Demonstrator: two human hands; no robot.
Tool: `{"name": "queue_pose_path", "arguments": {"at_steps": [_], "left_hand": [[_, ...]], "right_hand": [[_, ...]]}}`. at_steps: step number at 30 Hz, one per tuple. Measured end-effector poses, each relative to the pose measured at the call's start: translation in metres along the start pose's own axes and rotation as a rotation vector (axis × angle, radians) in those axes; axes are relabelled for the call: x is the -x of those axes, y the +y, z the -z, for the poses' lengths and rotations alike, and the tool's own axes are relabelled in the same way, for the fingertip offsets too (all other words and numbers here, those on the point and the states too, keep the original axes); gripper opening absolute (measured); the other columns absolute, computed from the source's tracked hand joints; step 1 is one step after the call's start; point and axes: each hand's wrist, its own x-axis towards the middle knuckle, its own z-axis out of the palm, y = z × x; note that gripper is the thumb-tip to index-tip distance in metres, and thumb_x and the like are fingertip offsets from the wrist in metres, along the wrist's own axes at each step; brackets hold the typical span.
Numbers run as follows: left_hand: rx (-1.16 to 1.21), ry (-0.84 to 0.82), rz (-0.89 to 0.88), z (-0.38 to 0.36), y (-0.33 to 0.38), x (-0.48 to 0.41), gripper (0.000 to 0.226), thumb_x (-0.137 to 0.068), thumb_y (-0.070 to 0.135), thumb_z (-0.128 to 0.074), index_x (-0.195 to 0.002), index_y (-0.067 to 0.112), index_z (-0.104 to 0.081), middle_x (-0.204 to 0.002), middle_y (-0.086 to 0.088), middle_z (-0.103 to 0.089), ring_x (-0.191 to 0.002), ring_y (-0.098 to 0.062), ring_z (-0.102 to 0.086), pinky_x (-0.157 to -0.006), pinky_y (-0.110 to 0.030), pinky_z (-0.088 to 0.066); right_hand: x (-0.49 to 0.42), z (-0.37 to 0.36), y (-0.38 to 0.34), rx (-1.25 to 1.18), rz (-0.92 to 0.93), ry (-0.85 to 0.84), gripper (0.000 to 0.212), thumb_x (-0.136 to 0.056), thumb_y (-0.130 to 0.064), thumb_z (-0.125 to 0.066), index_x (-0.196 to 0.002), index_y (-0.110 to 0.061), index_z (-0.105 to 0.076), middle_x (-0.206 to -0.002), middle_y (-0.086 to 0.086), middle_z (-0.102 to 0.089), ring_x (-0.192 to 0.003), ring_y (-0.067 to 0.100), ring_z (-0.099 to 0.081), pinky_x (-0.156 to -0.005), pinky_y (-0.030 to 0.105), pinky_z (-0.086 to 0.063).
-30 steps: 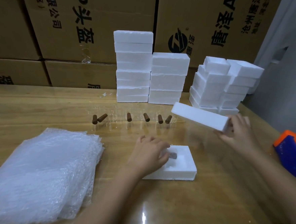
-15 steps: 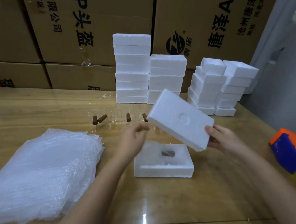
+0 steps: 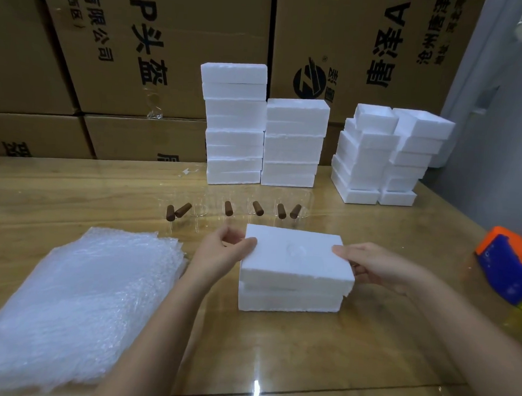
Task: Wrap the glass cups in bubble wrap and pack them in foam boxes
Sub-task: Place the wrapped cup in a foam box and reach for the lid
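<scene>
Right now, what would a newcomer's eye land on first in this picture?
The left hand and right hand grip a white lid by its ends atop the box at mid-table. Behind, foam stacks stand against printed cartons, with a row of brown-handled cups in front of them. A heap of bubble wrap lies near left.

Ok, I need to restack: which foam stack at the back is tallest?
The leftmost stack. Its top rises clearly above the middle stack right beside it, and above the untidy pile standing apart on the right.
</scene>
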Motion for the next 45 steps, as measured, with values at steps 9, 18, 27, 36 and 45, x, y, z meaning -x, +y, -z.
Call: {"name": "queue_pose_path", "arguments": {"at_steps": [9,18,27,36,45], "left_hand": [[-0.057,-0.005,0.006,-0.004,-0.016,0.001,0.020,-0.082,0.040,-0.066,-0.090,0.022,-0.062,-0.090,0.007,-0.063,-0.079,-0.013,-0.060,-0.071,-0.033,-0.050],[-0.083,0.043,-0.026,-0.010,-0.029,0.006,0.022,-0.087,0.049,-0.058,-0.099,0.031,-0.057,-0.102,0.018,-0.059,-0.088,0.000,-0.057,-0.064,-0.022,-0.046],[0.150,-0.059,0.307,-0.021,-0.022,0.015,0.037,-0.088,0.056,-0.052,-0.092,0.021,-0.062,-0.096,0.003,-0.067,-0.090,-0.015,-0.062,-0.081,-0.035,-0.052],[0.559,0.118,0.195,-0.005,0.019,-0.003,0.024,-0.082,0.037,-0.069,-0.093,0.017,-0.059,-0.099,-0.002,-0.067,-0.090,-0.018,-0.064,-0.079,-0.039,-0.051],[0.622,0.106,0.065,-0.007,0.037,-0.015,0.032,-0.090,0.047,-0.055,-0.114,0.026,-0.058,-0.108,0.011,-0.066,-0.102,-0.013,-0.062,-0.090,-0.036,-0.050]], "right_hand": [[-0.002,-0.013,-0.006,0.117,-0.004,0.128,0.038,-0.090,-0.053,-0.054,-0.095,-0.018,-0.068,-0.063,-0.016,-0.066,-0.053,-0.001,-0.058,-0.060,0.021,-0.040],[0.004,-0.028,0.004,-0.094,-0.008,0.118,0.031,-0.093,-0.047,-0.053,-0.111,-0.023,-0.061,-0.093,0.000,-0.071,-0.071,0.010,-0.070,-0.055,0.025,-0.054],[0.005,-0.027,0.001,-0.212,-0.082,0.146,0.033,-0.091,-0.043,-0.058,-0.105,-0.016,-0.069,-0.073,0.003,-0.070,-0.060,0.018,-0.064,-0.057,0.029,-0.053],[0.011,-0.015,-0.042,-0.285,0.055,0.143,0.035,-0.078,-0.056,-0.064,-0.103,-0.032,-0.068,-0.092,-0.012,-0.074,-0.081,0.015,-0.071,-0.062,0.028,-0.056],[-0.005,0.003,-0.078,-0.401,0.151,0.175,0.054,-0.061,-0.050,-0.069,-0.110,-0.027,-0.061,-0.103,0.004,-0.070,-0.083,0.023,-0.069,-0.074,0.033,-0.058]]}}
